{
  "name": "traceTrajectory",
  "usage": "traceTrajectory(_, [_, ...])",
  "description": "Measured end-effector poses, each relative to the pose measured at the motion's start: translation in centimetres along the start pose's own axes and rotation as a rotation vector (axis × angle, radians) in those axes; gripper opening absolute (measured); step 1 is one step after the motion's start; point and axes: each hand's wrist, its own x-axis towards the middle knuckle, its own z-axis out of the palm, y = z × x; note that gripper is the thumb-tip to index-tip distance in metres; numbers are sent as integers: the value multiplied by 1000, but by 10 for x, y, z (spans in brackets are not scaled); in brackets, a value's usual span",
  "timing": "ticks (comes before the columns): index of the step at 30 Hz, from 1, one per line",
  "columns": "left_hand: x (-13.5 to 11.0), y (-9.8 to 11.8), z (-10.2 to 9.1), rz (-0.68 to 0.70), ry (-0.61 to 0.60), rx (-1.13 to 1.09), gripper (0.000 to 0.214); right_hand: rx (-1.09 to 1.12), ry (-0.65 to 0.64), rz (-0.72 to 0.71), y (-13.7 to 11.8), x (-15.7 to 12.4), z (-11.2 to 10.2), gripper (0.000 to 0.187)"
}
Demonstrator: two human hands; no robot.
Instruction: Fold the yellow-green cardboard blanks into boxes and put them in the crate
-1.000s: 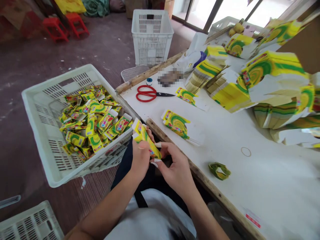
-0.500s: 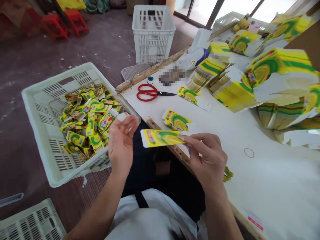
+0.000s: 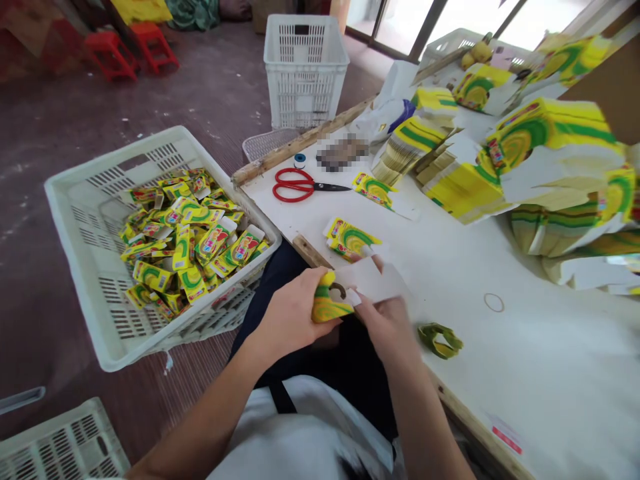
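Both hands grip one yellow-and-green printed carton blank (image 3: 334,305) over my lap at the table's near edge. My left hand (image 3: 290,315) pinches its bent printed end. My right hand (image 3: 385,319) holds the white inner side (image 3: 367,279) of the same blank. A small stack of flat blanks (image 3: 350,240) lies on the white table (image 3: 500,360) just beyond my fingers. To my left, a white plastic crate (image 3: 80,220) holds several folded yellow cartons (image 3: 185,233).
Red-handled scissors (image 3: 299,185) and a small tape roll (image 3: 300,160) lie at the table's far left. Big heaps of printed blanks (image 3: 525,167) fill the back right. A crumpled green band (image 3: 439,339), a rubber band (image 3: 494,303), and more white crates (image 3: 305,67) are around.
The finished carton left my hands. My right hand brought a flat blank from the table, and both hands closed on it and bent it over my lap.
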Motion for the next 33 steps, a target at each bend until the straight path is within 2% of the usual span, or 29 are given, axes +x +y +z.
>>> traceTrajectory(2, [-3, 1, 5, 90, -13, 13, 67, 182, -111, 138, 2, -1, 8, 45])
traceTrajectory(4, [-5, 1, 8, 152, 6, 8, 71, 347, -183, 225, 3, 0, 14, 45])
traceTrajectory(7, [-5, 0, 9, 174, 40, 30, 68, 400, -195, 260, 3, 1, 15, 50])
traceTrajectory(9, [-4, -1, 7, 151, 26, 51, 67, 309, -186, 185, 1, 1, 12, 53])
traceTrajectory(13, [0, -3, 5, 67, -21, -20, 65, -15, -273, -110, -8, -7, 6, 51])
traceTrajectory(16, [2, -4, 7, 26, 27, -87, 60, -236, -331, -284, -11, -11, 3, 57])
traceTrajectory(18, [3, -5, 8, 28, 85, -104, 58, -280, -320, -343, -10, -11, 3, 59])
traceTrajectory(21, [2, -7, 6, 60, 179, -72, 52, -260, -289, -384, -7, -7, 3, 56])
traceTrajectory(23, [1, -7, 2, 66, 191, -7, 48, -261, -319, -390, -4, -4, 2, 53])
traceTrajectory(29, [-2, -8, -11, 1, 28, -5, 66, -342, -509, -267, -4, 1, -12, 43])
traceTrajectory(33, [-1, -5, -12, 44, -49, -13, 76, -330, -647, -268, -11, 8, -26, 38])
